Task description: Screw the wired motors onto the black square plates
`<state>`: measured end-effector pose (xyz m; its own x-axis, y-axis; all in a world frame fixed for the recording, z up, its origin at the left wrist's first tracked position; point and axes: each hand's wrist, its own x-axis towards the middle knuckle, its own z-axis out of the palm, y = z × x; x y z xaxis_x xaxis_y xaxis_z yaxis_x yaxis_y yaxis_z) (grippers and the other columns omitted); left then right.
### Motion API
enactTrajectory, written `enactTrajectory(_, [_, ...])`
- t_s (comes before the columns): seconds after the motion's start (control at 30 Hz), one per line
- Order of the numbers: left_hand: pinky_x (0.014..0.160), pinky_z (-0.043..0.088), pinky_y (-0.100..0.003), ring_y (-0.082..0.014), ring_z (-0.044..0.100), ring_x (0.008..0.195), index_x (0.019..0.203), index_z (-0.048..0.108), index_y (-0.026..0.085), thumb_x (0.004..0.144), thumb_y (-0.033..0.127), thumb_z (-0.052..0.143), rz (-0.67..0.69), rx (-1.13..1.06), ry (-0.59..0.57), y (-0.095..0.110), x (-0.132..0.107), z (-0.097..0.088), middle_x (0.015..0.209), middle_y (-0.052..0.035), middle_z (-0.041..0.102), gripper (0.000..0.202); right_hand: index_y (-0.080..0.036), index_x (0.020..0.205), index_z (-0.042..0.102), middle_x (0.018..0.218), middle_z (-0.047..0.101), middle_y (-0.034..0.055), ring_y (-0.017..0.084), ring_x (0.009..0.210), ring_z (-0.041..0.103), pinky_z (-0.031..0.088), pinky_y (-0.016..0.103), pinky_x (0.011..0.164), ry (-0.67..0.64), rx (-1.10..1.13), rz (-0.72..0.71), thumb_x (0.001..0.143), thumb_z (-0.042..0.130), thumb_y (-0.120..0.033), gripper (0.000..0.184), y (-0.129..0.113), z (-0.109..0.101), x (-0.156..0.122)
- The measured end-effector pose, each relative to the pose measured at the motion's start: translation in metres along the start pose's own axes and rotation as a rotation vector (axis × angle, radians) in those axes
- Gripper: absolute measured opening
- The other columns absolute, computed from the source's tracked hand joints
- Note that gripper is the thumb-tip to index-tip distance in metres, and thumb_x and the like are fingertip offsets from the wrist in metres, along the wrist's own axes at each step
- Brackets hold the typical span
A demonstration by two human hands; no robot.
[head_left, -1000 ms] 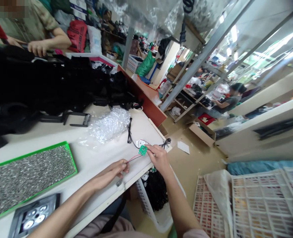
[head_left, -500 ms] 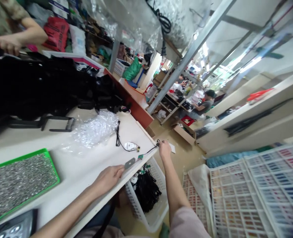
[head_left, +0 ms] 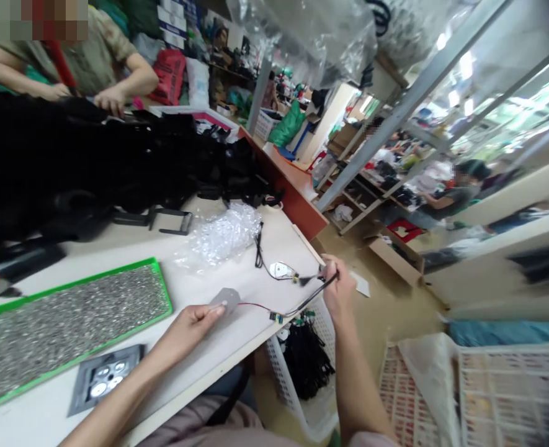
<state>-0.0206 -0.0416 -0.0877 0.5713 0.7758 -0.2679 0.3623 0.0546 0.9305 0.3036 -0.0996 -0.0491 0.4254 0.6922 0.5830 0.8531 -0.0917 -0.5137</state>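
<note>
In the head view, the left hand [head_left: 197, 320] pinches a flat grey plate [head_left: 230, 297] above the white tabletop [head_left: 227, 341]; the right hand [head_left: 339, 287] grips a thin black cable [head_left: 310, 299]. Between them, a small rectangular circuit board [head_left: 276, 317]; overpulling could tear its fine red wire [head_left: 255, 305].

Counting: one left hand [head_left: 195, 326], one right hand [head_left: 340, 284]; one grey plate [head_left: 228, 298]; one white plate [head_left: 281, 269]; two circuit boards [head_left: 276, 317] [head_left: 295, 279] outside one white basket [head_left: 280, 377]; one green tray [head_left: 160, 277] with uncountably many metal bits [head_left: 76, 326]; one dark holder [head_left: 82, 388] bearing at least four discs [head_left: 98, 390]; one plastic bag [head_left: 227, 234].
</note>
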Motion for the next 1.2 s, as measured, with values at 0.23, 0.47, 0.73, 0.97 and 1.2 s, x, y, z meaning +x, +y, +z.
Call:
enactTrajectory(0.23, [0.070, 0.045, -0.029, -0.0228, 0.062, 0.070, 0.067, 0.066, 0.018, 0.081, 0.065, 0.041, -0.019, 0.088, 0.241, -0.022, -0.025, -0.030, 0.068, -0.0037, 0.069, 0.055, -0.016, 0.115, 0.067, 0.106, 0.073, 0.0113, 0.020, 0.094, 0.070, 0.052, 0.029, 0.082, -0.346, -0.160, -0.142, 0.097, 0.034, -0.024, 0.038, -0.033, 0.067, -0.017])
enactTrajectory(0.47, [0.071, 0.047, -0.028, -0.0214, 0.061, 0.077, 0.063, 0.064, 0.019, 0.084, 0.061, 0.045, 0.061, 0.156, 0.451, -0.012, -0.039, -0.035, 0.082, -0.0048, 0.069, 0.050, -0.015, 0.131, 0.057, 0.129, 0.063, 0.0176, 0.033, 0.122, 0.057, 0.046, 0.045, 0.103, -0.778, -0.282, -0.167, 0.074, 0.072, -0.024, 0.060, -0.046, 0.044, 0.014])
enactTrajectory(0.73, [0.070, 0.049, -0.028, -0.0210, 0.061, 0.075, 0.078, 0.068, 0.016, 0.082, 0.057, 0.053, -0.001, -0.177, 0.416, 0.001, -0.061, -0.010, 0.075, -0.0031, 0.069, 0.043, -0.024, 0.153, 0.011, 0.121, 0.068, 0.0086, 0.018, 0.099, 0.070, 0.059, 0.032, 0.086, -0.909, 0.804, -0.086, 0.079, 0.070, -0.022, 0.095, -0.155, 0.079, -0.099])
enactTrajectory(0.97, [0.070, 0.052, -0.029, -0.0217, 0.064, 0.075, 0.082, 0.070, 0.017, 0.087, 0.054, 0.047, -0.106, -0.014, 0.536, -0.043, -0.123, -0.012, 0.075, -0.0034, 0.070, 0.044, -0.021, 0.125, 0.059, 0.084, 0.074, 0.0061, 0.017, 0.071, 0.071, 0.060, 0.026, 0.066, -0.390, 0.543, -0.663, 0.088, 0.059, -0.011, 0.038, -0.163, 0.098, -0.161])
enactTrajectory(1.2, [0.101, 0.045, -0.043, -0.0290, 0.057, 0.118, 0.134, 0.052, 0.018, 0.093, 0.043, 0.047, 0.060, 0.690, 0.764, -0.106, -0.171, -0.034, 0.133, -0.0142, 0.058, 0.049, -0.019, 0.099, 0.066, 0.072, 0.073, 0.0032, 0.014, 0.057, 0.067, 0.056, 0.024, 0.055, -0.443, 0.537, -0.644, 0.087, 0.060, -0.010, 0.016, -0.171, 0.102, -0.166])
